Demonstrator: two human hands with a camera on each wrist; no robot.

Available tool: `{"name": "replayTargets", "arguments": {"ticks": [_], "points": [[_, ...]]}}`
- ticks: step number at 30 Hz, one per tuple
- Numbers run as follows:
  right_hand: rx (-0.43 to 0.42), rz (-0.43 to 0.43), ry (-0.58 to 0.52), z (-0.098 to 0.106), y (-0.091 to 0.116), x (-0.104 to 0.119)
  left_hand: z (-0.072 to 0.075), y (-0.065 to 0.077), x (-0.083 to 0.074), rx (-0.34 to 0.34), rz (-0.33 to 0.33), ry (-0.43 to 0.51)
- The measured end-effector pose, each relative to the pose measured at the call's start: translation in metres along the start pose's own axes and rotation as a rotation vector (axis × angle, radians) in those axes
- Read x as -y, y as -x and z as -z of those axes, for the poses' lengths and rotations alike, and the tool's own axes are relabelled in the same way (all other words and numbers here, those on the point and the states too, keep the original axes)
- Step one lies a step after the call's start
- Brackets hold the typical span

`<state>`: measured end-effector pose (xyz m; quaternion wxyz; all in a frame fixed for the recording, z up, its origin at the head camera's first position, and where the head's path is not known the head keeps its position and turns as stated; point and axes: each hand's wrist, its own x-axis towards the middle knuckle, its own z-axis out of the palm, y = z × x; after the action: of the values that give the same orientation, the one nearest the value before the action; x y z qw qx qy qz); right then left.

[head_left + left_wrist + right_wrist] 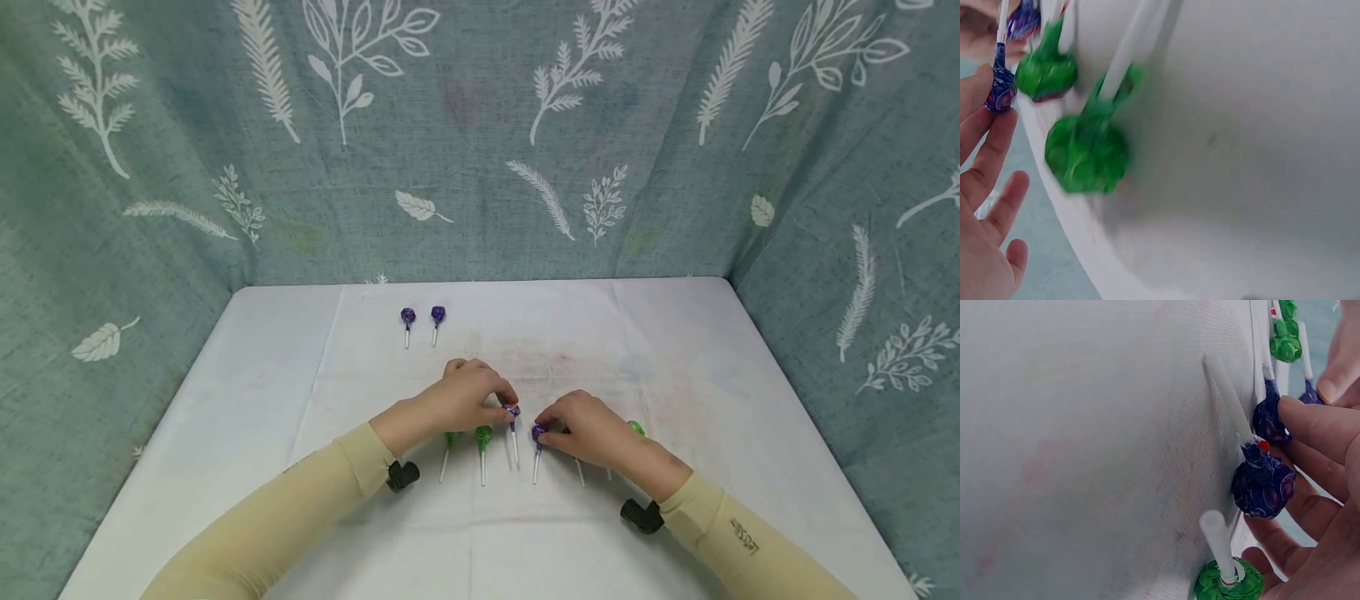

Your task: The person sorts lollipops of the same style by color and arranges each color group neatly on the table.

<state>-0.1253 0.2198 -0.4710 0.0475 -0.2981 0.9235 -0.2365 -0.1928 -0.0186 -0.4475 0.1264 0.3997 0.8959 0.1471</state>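
Observation:
My left hand (471,395) pinches a purple-wrapped lollipop (1001,92) by its candy head between thumb and fingertips; its white stick points toward me in the head view. Just to the right, my right hand (588,427) has thumb and fingers on the head of another purple lollipop (1270,419). Beneath the right palm lies a further purple lollipop (1264,487), mostly hidden from the head camera. A green lollipop (1230,582) sits beyond it, near the little finger. Two green lollipops (483,435) (1088,153) lie beside the left wrist, sticks toward me.
Two more purple lollipops (408,316) (438,313) lie side by side toward the back of the white-covered table (360,533). Leaf-patterned curtain cloth (480,208) stands behind the table and along both sides.

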Motion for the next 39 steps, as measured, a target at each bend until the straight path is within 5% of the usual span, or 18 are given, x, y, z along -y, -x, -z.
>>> {"name": "replayTargets", "arguments": {"ticks": [17, 39], "points": [[0.013, -0.041, 0.078, 0.001, 0.001, 0.001, 0.058, -0.027, 0.044, -0.078, 0.050, -0.007], [-0.019, -0.056, 0.071, -0.001, 0.008, 0.001, 0.078, -0.069, 0.103, -0.094, 0.149, 0.025]]}}
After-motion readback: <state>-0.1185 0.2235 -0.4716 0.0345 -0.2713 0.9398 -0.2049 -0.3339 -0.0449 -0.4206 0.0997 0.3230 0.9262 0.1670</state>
